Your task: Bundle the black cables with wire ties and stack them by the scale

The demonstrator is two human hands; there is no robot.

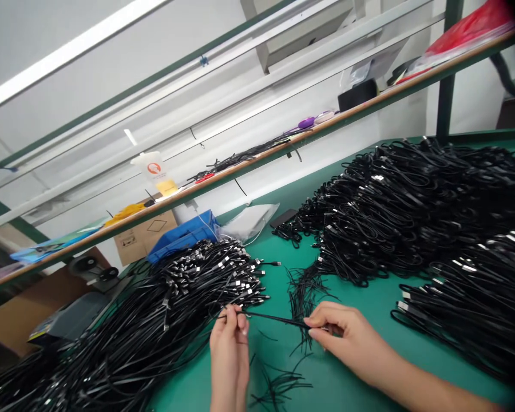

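Observation:
A black cable (274, 317) is stretched between my two hands above the green tabletop. My left hand (229, 337) pinches one end of it between thumb and fingertips. The other end is gripped by my right hand (347, 337), and a bit of metal shows at its fingers. Left of my hands lies a large heap of loose black cables (189, 303) with silver USB plugs. Short black ties (302, 292) are scattered behind and below the stretched cable.
Bundled black cables (412, 212) form a big pile at the right. A blue bin (184, 233), a clear plastic bag (251, 222) and a cardboard box (143, 234) stand at the back. Above runs a shelf (240, 167) with a cup (157, 170) and more ties.

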